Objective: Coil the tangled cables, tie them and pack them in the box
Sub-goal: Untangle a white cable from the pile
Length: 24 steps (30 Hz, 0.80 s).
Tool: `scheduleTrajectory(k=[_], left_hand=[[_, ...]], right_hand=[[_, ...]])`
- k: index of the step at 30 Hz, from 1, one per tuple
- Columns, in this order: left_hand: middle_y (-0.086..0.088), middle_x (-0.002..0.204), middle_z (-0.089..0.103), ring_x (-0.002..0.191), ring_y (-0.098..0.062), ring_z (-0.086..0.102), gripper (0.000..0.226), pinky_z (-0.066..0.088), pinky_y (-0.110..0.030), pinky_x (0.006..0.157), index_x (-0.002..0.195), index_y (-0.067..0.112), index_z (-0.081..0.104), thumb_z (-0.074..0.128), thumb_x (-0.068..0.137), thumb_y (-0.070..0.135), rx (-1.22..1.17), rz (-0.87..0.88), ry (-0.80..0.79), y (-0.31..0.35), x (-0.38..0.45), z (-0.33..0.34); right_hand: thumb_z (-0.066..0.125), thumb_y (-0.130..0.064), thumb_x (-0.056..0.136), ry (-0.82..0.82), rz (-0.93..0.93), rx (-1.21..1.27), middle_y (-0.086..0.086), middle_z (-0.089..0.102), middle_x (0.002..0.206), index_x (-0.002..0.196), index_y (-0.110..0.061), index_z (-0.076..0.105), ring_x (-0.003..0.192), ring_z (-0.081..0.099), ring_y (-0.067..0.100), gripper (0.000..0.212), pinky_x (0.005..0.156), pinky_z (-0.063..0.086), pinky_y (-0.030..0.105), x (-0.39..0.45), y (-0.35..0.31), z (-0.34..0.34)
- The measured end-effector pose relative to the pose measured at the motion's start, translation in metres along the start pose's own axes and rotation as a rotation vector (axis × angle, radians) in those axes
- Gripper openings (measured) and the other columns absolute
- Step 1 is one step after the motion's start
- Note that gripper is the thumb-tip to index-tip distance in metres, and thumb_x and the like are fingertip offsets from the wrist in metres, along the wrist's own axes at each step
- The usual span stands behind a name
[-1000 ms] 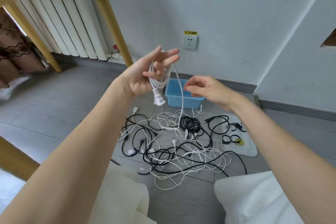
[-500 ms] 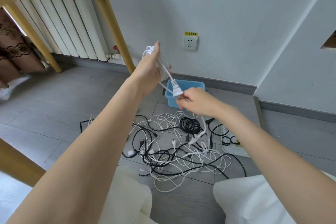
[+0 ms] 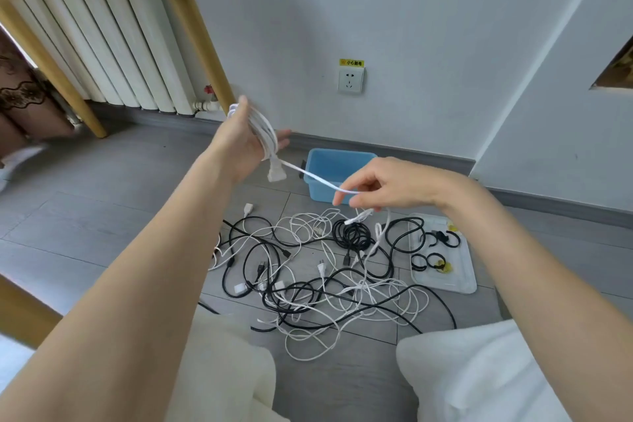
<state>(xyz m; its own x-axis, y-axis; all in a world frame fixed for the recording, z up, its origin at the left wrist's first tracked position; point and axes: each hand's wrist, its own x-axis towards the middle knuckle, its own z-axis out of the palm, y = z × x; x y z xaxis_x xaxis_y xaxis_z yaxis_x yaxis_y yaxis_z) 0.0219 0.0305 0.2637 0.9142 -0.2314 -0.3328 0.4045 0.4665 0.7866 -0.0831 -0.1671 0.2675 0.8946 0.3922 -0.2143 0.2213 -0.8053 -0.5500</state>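
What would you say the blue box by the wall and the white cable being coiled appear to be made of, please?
Blue box: most likely moulded plastic, given its uniform colour, rounded rim and faint sheen. White cable: a flexible, smooth jacket, probably PVC or rubber; it loops tightly round the left hand and stretches taut to the right hand.

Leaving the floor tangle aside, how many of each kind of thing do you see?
Box: 1
Tray: 1
Socket: 1
Radiator: 1
Cable in hands: 1
Left hand, right hand: 2
Total: 7
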Motion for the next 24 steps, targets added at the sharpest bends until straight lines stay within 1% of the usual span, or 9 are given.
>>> scheduleTrajectory(k=[3,5,8,12,16,18,21,23,24], left_hand=[[-0.017,0.15,0.027,0.111,-0.036,0.058,0.047,0.046,-0.044,0.096,0.135,0.011,0.032,0.038,0.099,0.04,0.178,-0.065,0.059,-0.009,0.001,0.002],[-0.014,0.146,0.037,0.103,-0.022,0.062,0.044,0.048,-0.035,0.092,0.125,0.01,0.043,0.038,0.098,0.045,0.4,-0.12,0.05,-0.022,0.0,0.012],[-0.011,0.148,0.036,0.109,-0.031,0.061,0.072,0.042,-0.045,0.101,0.142,0.016,0.032,0.013,0.093,0.065,0.621,-0.346,-0.401,-0.04,-0.01,0.024],[-0.006,0.119,0.059,0.06,-0.024,0.067,0.077,0.058,-0.034,0.07,0.134,0.018,0.035,0.008,0.086,0.073,0.544,-0.558,-0.622,-0.045,-0.027,0.034],[-0.009,0.078,0.065,0.031,-0.006,0.038,0.093,0.043,-0.021,0.047,0.117,0.007,0.056,0.004,0.082,0.075,0.552,-0.544,-0.844,-0.038,-0.03,0.038],[-0.006,0.062,0.058,0.025,-0.001,0.029,0.091,0.032,-0.017,0.04,0.104,0.003,0.063,0.006,0.085,0.072,0.478,-0.53,-0.947,-0.035,-0.032,0.04],[-0.009,0.054,0.047,0.026,-0.002,0.024,0.082,0.031,-0.013,0.036,0.115,-0.01,0.052,0.016,0.091,0.06,0.335,-0.512,-1.076,-0.032,-0.035,0.046],[-0.016,0.055,0.047,0.031,-0.007,0.041,0.077,0.038,-0.015,0.037,0.126,-0.019,0.035,0.029,0.093,0.051,0.169,-0.485,-1.12,-0.027,-0.036,0.05],[-0.02,0.064,0.057,0.038,-0.012,0.051,0.072,0.04,-0.017,0.038,0.128,-0.018,0.036,0.036,0.093,0.045,0.042,-0.456,-1.111,-0.025,-0.037,0.052]], right_hand=[[0.054,-0.019,0.092,0.072,-0.06,0.113,0.011,0.052,0.068,0.094,-0.03,0.071,0.059,0.042,0.015,0.02,0.061,0.044,0.035,-0.002,-0.002,-0.003],[0.055,-0.015,0.093,0.127,-0.133,0.21,0.003,0.052,0.06,0.092,-0.023,0.072,0.054,0.037,0.011,0.019,0.053,0.037,0.028,-0.004,-0.01,-0.007],[0.053,-0.006,0.093,0.262,-0.176,0.376,-0.016,0.048,0.042,0.102,-0.011,0.069,0.04,0.034,0.002,0.018,0.044,0.028,0.011,-0.007,-0.016,-0.015],[0.06,-0.01,0.089,0.489,-0.106,0.503,-0.016,0.049,0.041,0.095,-0.009,0.068,0.037,0.035,-0.001,0.01,0.04,0.026,0.012,-0.006,-0.003,-0.02],[0.073,-0.023,0.079,0.654,0.042,0.475,-0.014,0.04,0.038,0.064,-0.009,0.062,0.04,0.031,0.001,0.023,0.043,0.027,0.014,0.001,0.017,-0.019],[0.07,-0.024,0.082,0.639,0.084,0.474,-0.014,0.038,0.037,0.057,-0.011,0.054,0.041,0.031,0.001,0.032,0.042,0.028,0.015,0.003,0.021,-0.016],[0.062,-0.016,0.087,0.521,0.141,0.546,0.003,0.05,0.056,0.067,0.003,0.058,0.054,0.043,0.013,0.027,0.051,0.038,0.024,0.007,0.02,-0.011],[0.059,-0.015,0.086,0.4,0.156,0.503,0.011,0.057,0.071,0.085,0.009,0.062,0.064,0.051,0.017,0.024,0.058,0.045,0.024,0.01,0.014,-0.005],[0.058,-0.016,0.089,0.333,0.165,0.44,0.007,0.055,0.07,0.083,0.003,0.061,0.063,0.051,0.014,0.02,0.057,0.044,0.018,0.012,0.01,-0.001]])
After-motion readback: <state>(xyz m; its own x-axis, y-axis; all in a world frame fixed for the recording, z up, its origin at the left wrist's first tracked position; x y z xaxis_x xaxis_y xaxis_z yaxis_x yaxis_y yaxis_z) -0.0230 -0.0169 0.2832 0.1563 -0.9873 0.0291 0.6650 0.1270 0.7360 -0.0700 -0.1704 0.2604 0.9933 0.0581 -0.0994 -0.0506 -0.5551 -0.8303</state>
